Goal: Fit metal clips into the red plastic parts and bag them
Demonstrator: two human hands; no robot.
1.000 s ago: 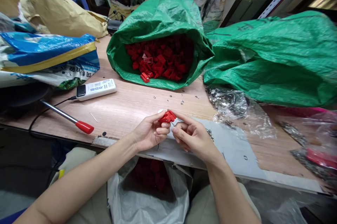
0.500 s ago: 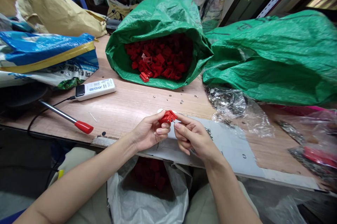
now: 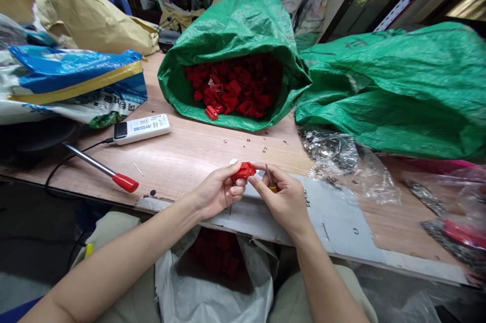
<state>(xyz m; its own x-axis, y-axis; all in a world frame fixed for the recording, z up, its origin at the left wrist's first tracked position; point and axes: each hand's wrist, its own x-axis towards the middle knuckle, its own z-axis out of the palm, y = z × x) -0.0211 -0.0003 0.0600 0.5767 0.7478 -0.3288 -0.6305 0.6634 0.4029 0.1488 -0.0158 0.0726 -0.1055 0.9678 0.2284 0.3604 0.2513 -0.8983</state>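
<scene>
My left hand pinches a small red plastic part just above the front edge of the wooden table. My right hand is closed beside it, fingertips touching the part's right side, and it grips a thin tool with a yellowish handle. Behind the hands an open green sack holds several red parts of the same kind. One red part lies at the sack's mouth.
A second green sack lies at the right. Clear plastic bags with small metal pieces sit near it. At the left are a white remote, a red-handled tool and a blue bag. A white bag with red parts hangs below the table edge.
My right hand has turned, so the thin tool in its fingers now shows. Both hands and the red part stay almost where they were.
</scene>
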